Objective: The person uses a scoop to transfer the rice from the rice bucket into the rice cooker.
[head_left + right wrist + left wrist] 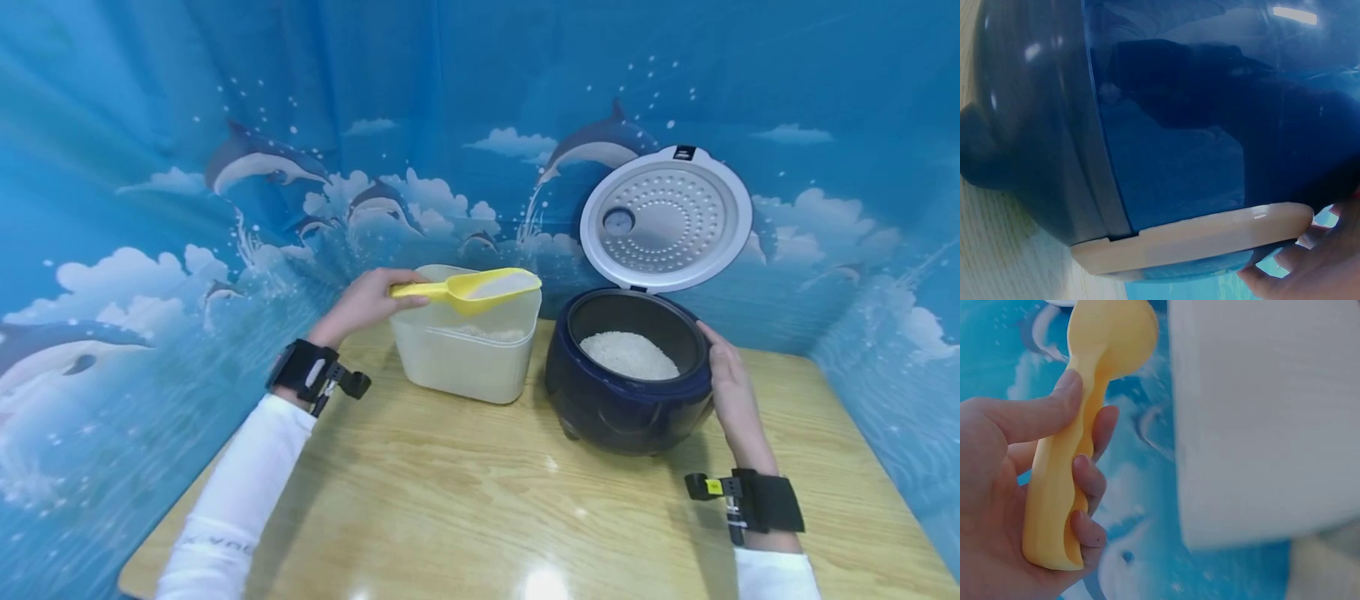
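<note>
My left hand (378, 296) grips the handle of a yellow scoop (468, 303), its fingers and thumb wrapped round it in the left wrist view. White rice lies in the scoop, which is held above a pale bin (465, 367) with more rice inside. Right of the bin stands a dark blue rice cooker (626, 421) with its lid (667, 221) raised. A heap of rice (628, 355) sits in its inner pot. My right hand (732, 383) rests along the cooker's right side, fingers against the outer wall near the rim.
Both containers stand on a light wooden table (450, 492), near its back edge. A blue curtain (465, 100) printed with dolphins hangs behind and at both sides. The raised lid stands up behind the cooker.
</note>
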### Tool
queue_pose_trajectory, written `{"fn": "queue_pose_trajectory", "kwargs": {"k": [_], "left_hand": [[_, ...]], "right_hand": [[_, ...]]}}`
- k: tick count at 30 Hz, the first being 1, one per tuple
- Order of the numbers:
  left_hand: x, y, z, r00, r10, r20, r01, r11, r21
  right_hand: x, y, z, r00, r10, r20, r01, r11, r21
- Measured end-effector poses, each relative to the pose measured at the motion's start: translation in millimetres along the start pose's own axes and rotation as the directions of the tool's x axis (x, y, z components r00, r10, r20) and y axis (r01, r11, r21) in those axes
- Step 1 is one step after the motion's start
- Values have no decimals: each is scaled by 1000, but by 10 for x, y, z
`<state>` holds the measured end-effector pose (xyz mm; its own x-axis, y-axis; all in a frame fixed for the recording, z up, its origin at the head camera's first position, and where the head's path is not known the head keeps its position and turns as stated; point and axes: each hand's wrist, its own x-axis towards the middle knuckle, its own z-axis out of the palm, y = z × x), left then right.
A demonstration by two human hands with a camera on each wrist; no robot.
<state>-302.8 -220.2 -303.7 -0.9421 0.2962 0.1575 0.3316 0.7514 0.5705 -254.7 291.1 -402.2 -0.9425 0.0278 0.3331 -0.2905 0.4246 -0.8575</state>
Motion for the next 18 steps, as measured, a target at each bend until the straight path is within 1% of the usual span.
{"fn": "queue_pose_trajectory", "kwargs": {"k": [4, 7, 12, 15, 17, 18], "left_hand": [[125, 289, 29, 997, 64, 36, -65, 998, 15], [220, 520, 72, 992, 112, 59, -115, 992, 52], [321, 888, 171, 979, 187, 81, -197, 972, 129], [373, 1108, 237, 969, 233, 84, -246, 947, 206], [403, 1250, 289, 961, 263, 84, -276, 917, 289], [414, 1319, 319, 957, 276, 87, -289, 896, 337]], "right_hand": [[-7, -7, -3, 1000, -1, 0, 1, 1000, -8], [-7, -7, 6, 1000, -9, -5, 9, 1000, -6], [-17, -4, 19, 1000, -18, -7, 18, 1000, -4], [-16, -9, 10, 999, -29, -14, 29, 1000, -2], [-18, -8, 7, 999, -32, -15, 32, 999, -3], [-19, -7, 7, 999, -37, -18, 37, 999, -4]]}}
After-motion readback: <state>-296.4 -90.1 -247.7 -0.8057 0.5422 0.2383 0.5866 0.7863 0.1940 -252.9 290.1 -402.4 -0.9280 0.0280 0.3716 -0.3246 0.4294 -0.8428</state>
